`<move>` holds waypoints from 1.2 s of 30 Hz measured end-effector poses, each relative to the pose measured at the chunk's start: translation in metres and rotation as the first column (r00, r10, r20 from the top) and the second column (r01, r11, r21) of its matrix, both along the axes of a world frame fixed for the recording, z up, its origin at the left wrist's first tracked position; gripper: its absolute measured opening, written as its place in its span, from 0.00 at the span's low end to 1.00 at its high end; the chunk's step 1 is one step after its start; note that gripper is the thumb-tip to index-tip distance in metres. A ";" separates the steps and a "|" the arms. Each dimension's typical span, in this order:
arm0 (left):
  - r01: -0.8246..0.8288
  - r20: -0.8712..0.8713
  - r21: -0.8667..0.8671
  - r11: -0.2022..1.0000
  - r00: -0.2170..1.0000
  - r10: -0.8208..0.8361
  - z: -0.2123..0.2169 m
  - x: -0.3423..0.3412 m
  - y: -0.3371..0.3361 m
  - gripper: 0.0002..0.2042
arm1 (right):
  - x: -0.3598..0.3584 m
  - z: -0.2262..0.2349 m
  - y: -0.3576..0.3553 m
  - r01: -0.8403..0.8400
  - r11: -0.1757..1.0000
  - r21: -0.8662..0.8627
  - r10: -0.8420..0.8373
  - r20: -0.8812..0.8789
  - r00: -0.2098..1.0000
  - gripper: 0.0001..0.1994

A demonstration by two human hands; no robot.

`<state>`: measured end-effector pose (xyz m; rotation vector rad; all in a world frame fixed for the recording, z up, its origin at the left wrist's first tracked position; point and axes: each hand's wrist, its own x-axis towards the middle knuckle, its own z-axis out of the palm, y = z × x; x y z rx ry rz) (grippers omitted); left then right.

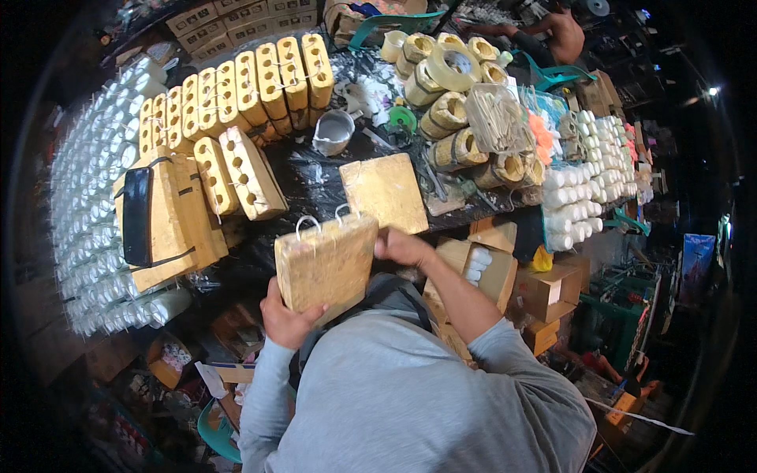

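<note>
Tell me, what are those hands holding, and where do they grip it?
A yellowish block mould with white loops on top. The left hand supports its lower left corner; the right hand grips its upper right edge.

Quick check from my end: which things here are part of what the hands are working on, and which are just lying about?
In hand:
- yellow block mould, gripped by left hand and right hand
- white wire loops on its top edge

Lying about:
- flat yellow slab
- white jug
- row of holed moulds
- round moulds
- white candles

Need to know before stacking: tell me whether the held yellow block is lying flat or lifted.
Lifted: the yellow block is tilted up off the table, left hand underneath, right hand at its top corner.
</note>
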<state>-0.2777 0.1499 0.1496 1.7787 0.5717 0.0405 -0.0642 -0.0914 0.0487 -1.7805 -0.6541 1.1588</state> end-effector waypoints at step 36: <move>0.030 -0.232 0.591 0.806 0.963 0.135 -0.005 -0.145 0.042 0.35 | 0.012 -0.017 0.153 0.126 0.794 -0.595 0.278 0.540 0.794 0.20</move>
